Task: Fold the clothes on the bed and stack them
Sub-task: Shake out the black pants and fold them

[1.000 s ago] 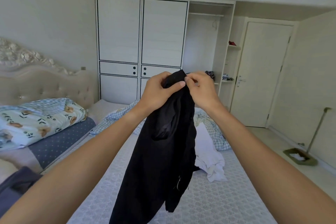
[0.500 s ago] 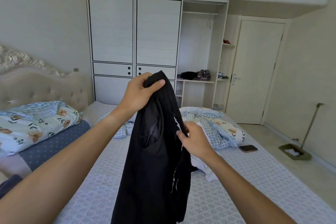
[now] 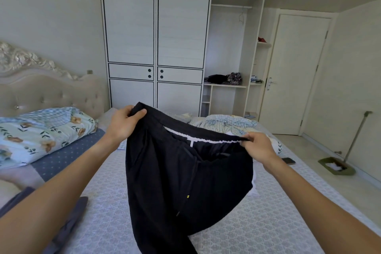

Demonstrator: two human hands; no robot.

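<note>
Black trousers with a white-lined waistband and a drawstring hang in the air over the bed. My left hand grips one end of the waistband at upper left. My right hand pinches the other end, lower and to the right, so the waistband is stretched wide between them. The legs drop toward the mattress and out of the bottom of the view. A white garment peeks out behind the trousers on the right. A dark grey garment lies on the bed at lower left.
A folded floral quilt lies by the headboard at left. A crumpled checked blanket sits at the far end of the bed, and a phone near the right edge. A wardrobe, a door and a dustpan with broom stand beyond.
My right hand slid along the waistband and pulled it out to the right. My left hand came down. The trousers went from a bunched column to spread open at the waist.
</note>
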